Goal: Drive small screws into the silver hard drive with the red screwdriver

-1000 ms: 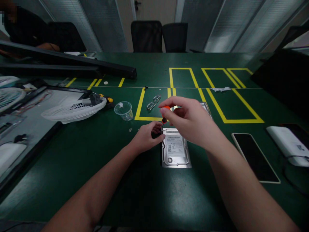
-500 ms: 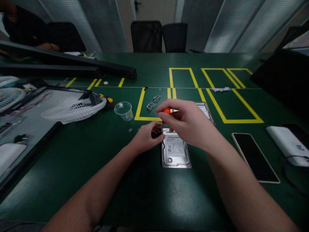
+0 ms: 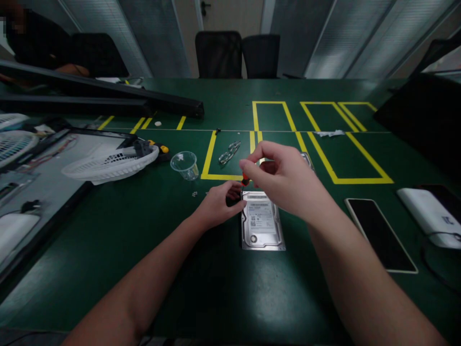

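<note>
A silver hard drive (image 3: pixel 262 226) with a white label lies flat on the green table. My left hand (image 3: pixel 221 204) grips its upper left edge, the thumb on top and the fingers curled beside the corner. Above the far end of the drive, my right hand (image 3: pixel 281 168) pinches a small screwdriver (image 3: pixel 245 179) with an orange-red and black handle. Its shaft points down at the drive's upper left corner; the tip is too small to make out. A second hard drive (image 3: pixel 308 161) is mostly hidden behind my right hand.
Left of the drive stand a clear plastic cup (image 3: pixel 185 166) and several tiny screws (image 3: pixel 194 194). Eyeglasses (image 3: pixel 229 153) lie beyond. A phone (image 3: pixel 382 234) and a white power bank (image 3: pixel 432 216) are at right, a white fan grille (image 3: pixel 111 164) at left. A person sits far left.
My right hand's fingers have shifted and turned around the screwdriver handle, the fingertips moving slightly right. My left hand and the hard drive have stayed put.
</note>
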